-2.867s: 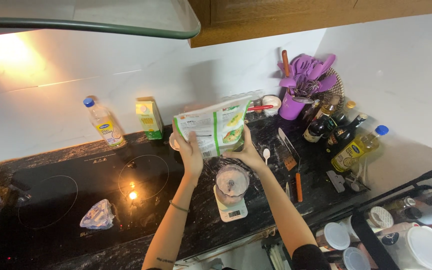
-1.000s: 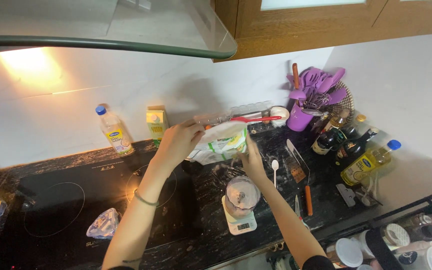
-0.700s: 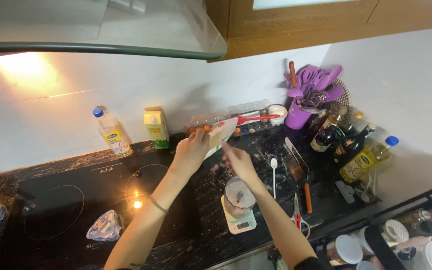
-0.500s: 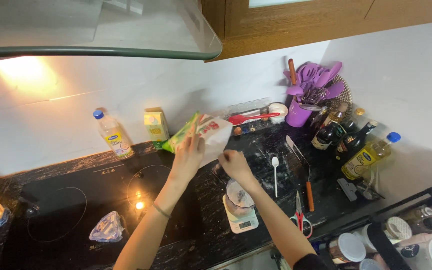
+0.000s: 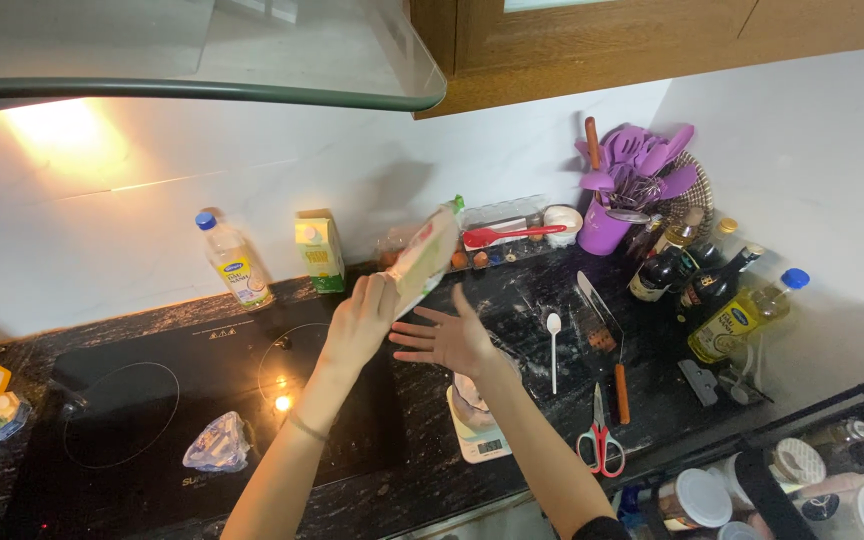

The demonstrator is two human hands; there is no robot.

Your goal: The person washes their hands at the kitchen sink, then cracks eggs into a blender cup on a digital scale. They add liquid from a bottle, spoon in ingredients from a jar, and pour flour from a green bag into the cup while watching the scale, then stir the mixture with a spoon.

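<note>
My left hand [image 5: 360, 322] grips the lower end of a white and green flour bag [image 5: 424, 253], held tilted above the back of the counter. My right hand [image 5: 447, 338] is open beside it, fingers spread, palm toward the bag, just below it and apart from it. Under my right forearm stands a small kitchen scale [image 5: 477, 437] with a bowl [image 5: 468, 398] on it, mostly hidden by the arm.
A black induction hob [image 5: 132, 420] carries a crumpled clear bag [image 5: 217, 443]. At the wall stand an oil bottle [image 5: 234, 262] and a carton [image 5: 320, 250]. To the right lie a white spoon [image 5: 553, 345], scissors [image 5: 601, 442], a spatula [image 5: 600, 340], bottles [image 5: 727, 320] and a purple utensil holder [image 5: 607, 215].
The bag went from both hands over the scale to my left hand alone, carried back and left toward the wall. My right hand let go and opened.
</note>
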